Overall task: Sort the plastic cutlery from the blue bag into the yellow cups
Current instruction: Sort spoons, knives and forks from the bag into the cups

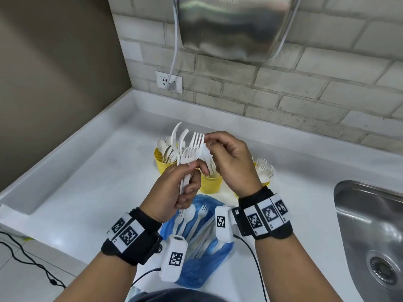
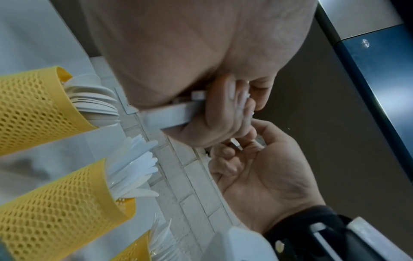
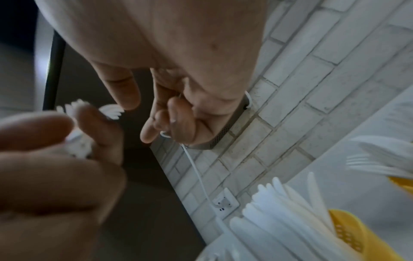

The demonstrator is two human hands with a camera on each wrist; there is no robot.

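Over a white worktop (image 1: 91, 188) in a corner with pale brick tiles, a steel sink (image 1: 357, 216) sits off to the right. Three yellow mesh cups line up: spoon cup (image 1: 160, 163), knife cup (image 1: 210, 185), fork cup (image 1: 265, 183). Blue bag (image 1: 196, 273) lies nearest the person, with more white cutlery inside. Left hand (image 1: 174, 192) has its fingers wrapped round a bunch of forks (image 1: 192, 149); right hand (image 1: 231, 162) pinches a fork's tines at the top.
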